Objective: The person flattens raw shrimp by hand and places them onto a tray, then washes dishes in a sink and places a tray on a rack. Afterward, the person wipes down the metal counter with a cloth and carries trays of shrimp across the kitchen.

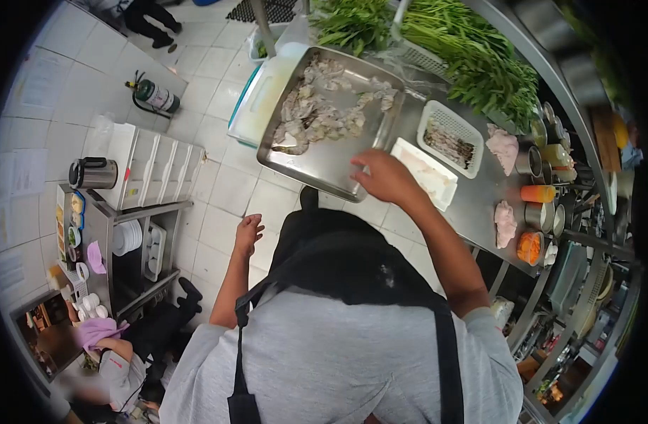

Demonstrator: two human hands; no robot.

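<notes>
A large steel tray sits across the corner of a steel counter, with raw shrimp heaped in its left and far parts. My right hand is over the tray's near right corner, its fingers curled; whether they touch the rim or hold anything is too small to tell. My left hand hangs in the air below and left of the tray, fingers loosely bent and apart, holding nothing. Right of my right hand stands a white shallow tray with a little residue, and beyond it a white basket holding small shrimp or shells.
Leafy greens lie at the back. Containers and pink meat stand along the right. A white lidded box adjoins the tray's left. A fire extinguisher and a shelf with plates are left; another person is lower left.
</notes>
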